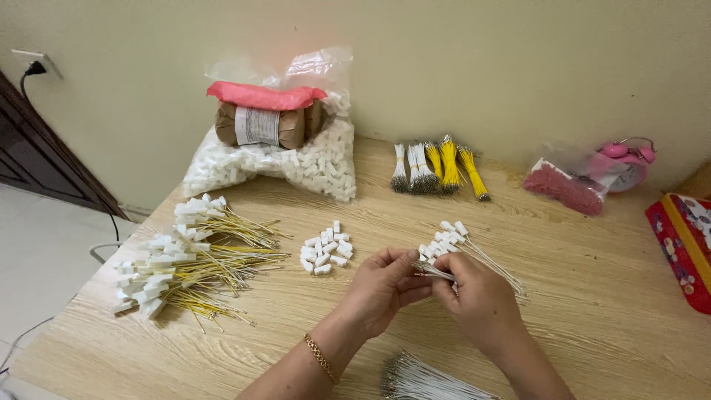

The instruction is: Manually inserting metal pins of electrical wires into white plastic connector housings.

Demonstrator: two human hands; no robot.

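From my seat I see both hands meeting over the middle of the wooden table (578, 296), with a thin white wire lead (433, 271) pinched between them: my left hand (385, 285) is curled, its fingertips closed on the near end of the lead, and my right hand (478, 300) is closed narrow around the same lead just beside it. The hands look to be touching at the fingertips. Just behind the right hand lies a small bunch of finished leads with white connector housings (443, 241) on their ends, the wires running back under the knuckles. I judge the lead to be very light and springy, soft enough to kink if bent sharply, and the metal tip too fine to grip safely; the best hold is on the insulation close to the tip. The little loose white housings (326, 252) to the left are hard, smooth plastic, likely slippery, so I would take one by its flat sides. Further left is a heap of yellow-wired assemblies (192, 267), and at the near edge another sheaf of white wires (422, 378)
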